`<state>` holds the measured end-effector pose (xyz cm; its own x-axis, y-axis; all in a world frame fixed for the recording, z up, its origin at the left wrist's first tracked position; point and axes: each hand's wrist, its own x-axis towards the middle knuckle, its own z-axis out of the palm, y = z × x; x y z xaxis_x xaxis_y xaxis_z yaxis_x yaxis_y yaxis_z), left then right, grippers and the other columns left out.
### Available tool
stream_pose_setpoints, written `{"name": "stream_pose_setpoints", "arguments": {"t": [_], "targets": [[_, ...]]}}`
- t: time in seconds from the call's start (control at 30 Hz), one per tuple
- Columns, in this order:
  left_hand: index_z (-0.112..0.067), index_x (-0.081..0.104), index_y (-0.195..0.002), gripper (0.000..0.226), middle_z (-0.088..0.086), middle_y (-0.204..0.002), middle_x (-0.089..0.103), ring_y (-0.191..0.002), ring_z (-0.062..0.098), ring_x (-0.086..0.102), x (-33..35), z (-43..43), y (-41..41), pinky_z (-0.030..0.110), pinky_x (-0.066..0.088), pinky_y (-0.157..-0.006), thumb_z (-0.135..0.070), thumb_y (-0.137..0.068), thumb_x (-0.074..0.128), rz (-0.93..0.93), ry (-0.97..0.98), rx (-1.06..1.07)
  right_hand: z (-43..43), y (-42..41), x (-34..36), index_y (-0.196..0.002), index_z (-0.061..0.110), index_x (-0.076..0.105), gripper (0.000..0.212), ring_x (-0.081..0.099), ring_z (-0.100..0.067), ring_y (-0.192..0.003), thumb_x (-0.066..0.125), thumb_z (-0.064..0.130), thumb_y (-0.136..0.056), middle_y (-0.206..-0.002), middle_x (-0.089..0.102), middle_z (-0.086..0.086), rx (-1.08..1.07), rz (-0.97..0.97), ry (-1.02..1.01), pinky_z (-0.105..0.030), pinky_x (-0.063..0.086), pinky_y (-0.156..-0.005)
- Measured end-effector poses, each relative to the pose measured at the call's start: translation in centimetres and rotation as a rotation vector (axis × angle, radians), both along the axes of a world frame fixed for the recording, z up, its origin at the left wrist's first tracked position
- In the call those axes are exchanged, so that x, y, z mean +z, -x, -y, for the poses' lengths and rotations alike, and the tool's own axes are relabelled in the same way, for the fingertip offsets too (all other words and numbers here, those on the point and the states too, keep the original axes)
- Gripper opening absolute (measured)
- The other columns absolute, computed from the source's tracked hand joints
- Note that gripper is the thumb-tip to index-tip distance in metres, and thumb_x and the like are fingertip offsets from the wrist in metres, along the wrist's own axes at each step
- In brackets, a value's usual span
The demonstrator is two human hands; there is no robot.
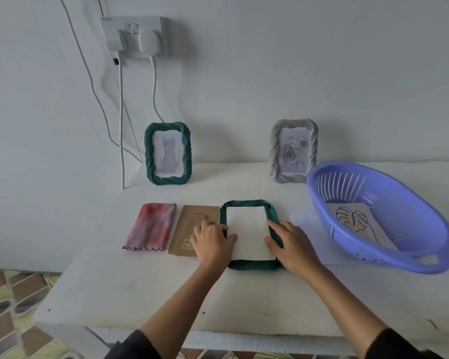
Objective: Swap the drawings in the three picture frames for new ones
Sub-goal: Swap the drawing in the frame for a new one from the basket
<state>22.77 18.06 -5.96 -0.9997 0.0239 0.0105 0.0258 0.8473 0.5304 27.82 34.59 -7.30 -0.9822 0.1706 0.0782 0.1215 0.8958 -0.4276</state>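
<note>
A dark green frame [246, 204] lies face down in the middle of the white table [166, 294], with a white sheet [248, 230] lying blank side up in its opening. My left hand [211, 242] rests on the sheet's left edge, its thumb on the paper. My right hand [292, 244] presses the sheet's right edge, fingers spread. The frame's brown backing board [189, 224] lies just to the left. A green frame with a cat drawing [167, 153] and a silver frame with a rose drawing [293, 151] stand against the wall.
A purple basket [405, 244] at the right holds a leaf line drawing [355, 221]; it sits on another white sheet [303, 221]. A folded pink-red cloth [151, 226] lies at the left. Cables [121, 125] hang from a wall socket [134, 35].
</note>
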Motion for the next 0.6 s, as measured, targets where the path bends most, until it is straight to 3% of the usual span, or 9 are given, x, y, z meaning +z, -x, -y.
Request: {"name": "stream_pose_setpoints", "arguments": {"t": [0.1, 0.2, 0.23, 0.33, 0.4, 0.5, 0.6], "targets": [[-0.024, 0.064, -0.116, 0.033, 0.003, -0.132, 0.048, -0.124, 0.026, 0.037, 0.4, -0.1, 0.1, 0.035, 0.027, -0.105, -0.033, -0.085, 0.062, 0.015, -0.055, 0.036, 0.3, -0.6, 1.6, -0.141, 0.014, 0.037, 0.053, 0.041, -0.028, -0.129, 0.049, 0.033, -0.093, -0.143, 0.04, -0.008, 0.028, -0.076, -0.1, -0.036, 0.032, -0.11], [-0.025, 0.067, -0.111, 0.028, 0.003, -0.128, 0.051, -0.122, 0.027, 0.039, 0.9, -0.5, 0.3, 0.037, 0.027, -0.104, -0.035, -0.085, 0.062, 0.027, -0.098, 0.073, -0.4, -1.5, 4.9, -0.122, 0.007, 0.057, 0.053, 0.062, -0.036, -0.104, 0.074, 0.017, -0.073, -0.121, 0.06, -0.017, -0.027, -0.393, -0.224, -0.043, 0.051, -0.085], [-0.025, 0.069, -0.108, 0.026, 0.003, -0.124, 0.054, -0.12, 0.027, 0.041, 0.9, -0.8, 0.4, 0.038, 0.027, -0.103, -0.036, -0.086, 0.062, 0.028, -0.122, 0.086, -1.1, -2.1, 6.4, -0.121, 0.007, 0.058, 0.053, 0.062, -0.036, -0.1, 0.075, 0.015, -0.071, -0.117, 0.061, -0.017, -0.089, -0.419, -0.252, -0.042, 0.051, -0.081], [-0.021, 0.071, -0.099, 0.02, 0.001, -0.104, 0.065, -0.105, 0.023, 0.055, 2.0, -1.7, 0.5, 0.037, 0.038, -0.098, -0.033, -0.087, 0.06, 0.009, -0.346, 0.096, -4.1, -3.3, 9.8, -0.135, 0.013, 0.037, 0.061, 0.051, -0.033, -0.114, 0.064, 0.027, -0.082, -0.126, 0.05, -0.012, -0.21, -0.07, -0.357, -0.039, 0.043, -0.089], [-0.013, 0.068, -0.094, 0.015, 0.003, -0.095, 0.067, -0.089, 0.02, 0.06, 3.1, -2.5, 0.5, 0.033, 0.05, -0.083, -0.025, -0.089, 0.06, 0.029, -0.621, 0.064, -5.9, -3.3, 10.2, -0.14, 0.016, 0.024, 0.069, 0.051, -0.033, -0.117, 0.061, 0.028, -0.084, -0.131, 0.049, -0.012, -0.188, 0.175, -0.298, -0.04, 0.043, -0.091], [-0.01, 0.061, -0.082, 0.008, 0.004, -0.084, 0.063, -0.08, 0.021, 0.057, 4.4, -4.0, 0.2, 0.032, 0.051, -0.072, -0.014, -0.089, 0.058, 0.091, -0.805, 0.001, -7.1, -3.3, 10.0, -0.143, 0.022, 0.02, 0.07, 0.052, -0.032, -0.117, 0.059, 0.023, -0.085, -0.135, 0.049, -0.011, -0.101, 0.25, -0.177, -0.041, 0.045, -0.091], [-0.012, 0.057, -0.076, 0.011, 0.009, -0.084, 0.063, -0.079, 0.026, 0.06, 4.3, -6.0, -0.3, 0.04, 0.054, -0.079, -0.007, -0.086, 0.058, 0.172, -0.85, -0.033, -7.8, -3.3, 10.1, -0.144, 0.023, 0.025, 0.068, 0.049, -0.03, -0.121, 0.06, 0.022, -0.086, -0.136, 0.048, -0.011, -0.09, 0.214, -0.08, -0.039, 0.042, -0.095]]}}
